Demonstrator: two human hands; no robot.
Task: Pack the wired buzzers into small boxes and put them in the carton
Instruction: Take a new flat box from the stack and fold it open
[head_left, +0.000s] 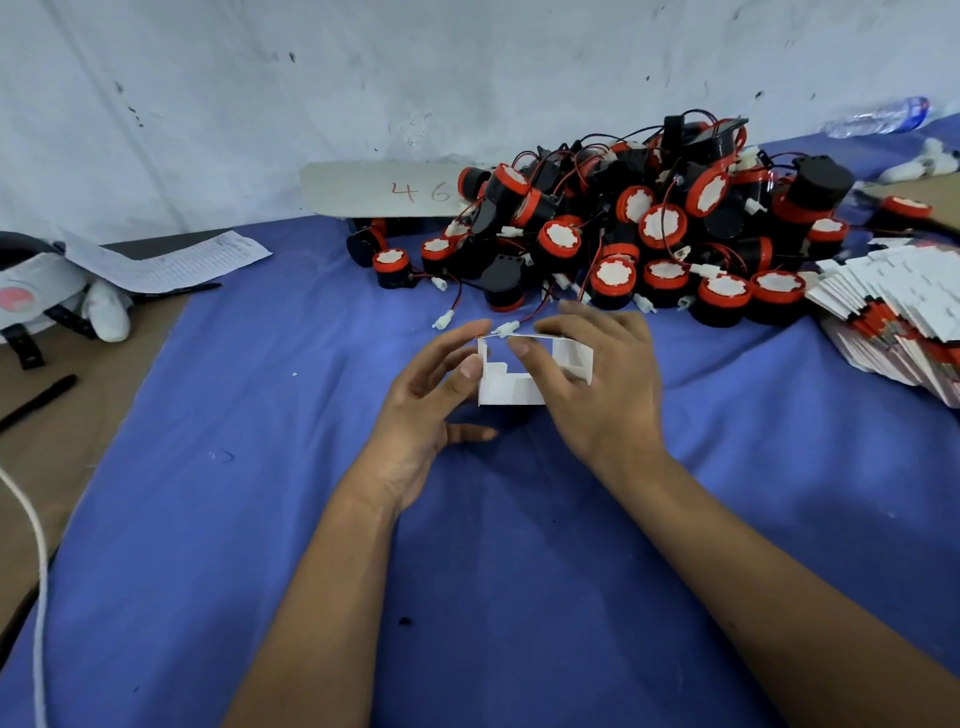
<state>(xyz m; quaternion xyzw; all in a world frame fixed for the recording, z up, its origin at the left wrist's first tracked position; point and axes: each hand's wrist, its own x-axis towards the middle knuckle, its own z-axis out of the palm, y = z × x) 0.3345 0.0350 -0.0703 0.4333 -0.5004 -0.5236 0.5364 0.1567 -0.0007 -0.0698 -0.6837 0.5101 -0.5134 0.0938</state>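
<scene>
A small white box (511, 387) with its top flaps open stands on the blue cloth between my hands. My left hand (426, 400) holds its left side, thumb against the wall. My right hand (597, 374) grips its right side, fingers curled over the top opening. A white connector (506, 328) on red and black wire sticks out above the box's far edge. A big heap of black and red wired buzzers (623, 234) lies just behind. Whether a buzzer is inside the box is hidden.
A stack of flat white and red unfolded boxes (893, 312) fans out at the right. A cardboard sheet marked 46 (384, 189) lies behind the heap. At the left are a printed paper (171, 262), a black pen (36, 402) and a white cord (31, 571). A plastic bottle (878, 117) lies far right.
</scene>
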